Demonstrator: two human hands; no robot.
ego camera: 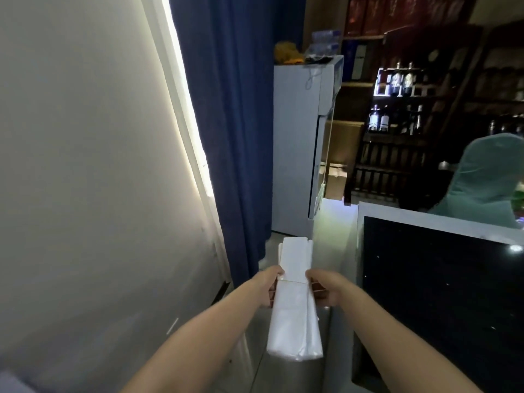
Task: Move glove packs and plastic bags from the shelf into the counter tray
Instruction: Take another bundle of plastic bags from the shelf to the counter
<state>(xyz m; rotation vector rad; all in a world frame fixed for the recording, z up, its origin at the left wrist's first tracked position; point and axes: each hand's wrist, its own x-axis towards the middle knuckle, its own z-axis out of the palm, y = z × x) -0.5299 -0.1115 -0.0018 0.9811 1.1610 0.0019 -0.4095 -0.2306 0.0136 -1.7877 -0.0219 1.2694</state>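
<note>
Curled fingers [279, 272] of the left hand [268, 287] and right hand [326, 289] are gripping a long, flat, glossy white stack of plastic bags [295, 313] by its edges, beside a black-topped desk [442, 279].

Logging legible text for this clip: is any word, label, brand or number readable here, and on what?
None can be read.
White labels on the dark glass bottles: too blurred.
Gold marks on the dark red boxes: too blurred.
Folded white plastic bag bundle: no print visible.

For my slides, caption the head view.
Left hand and right hand hold a white stack of plastic bags beside a blue curtain.
</note>
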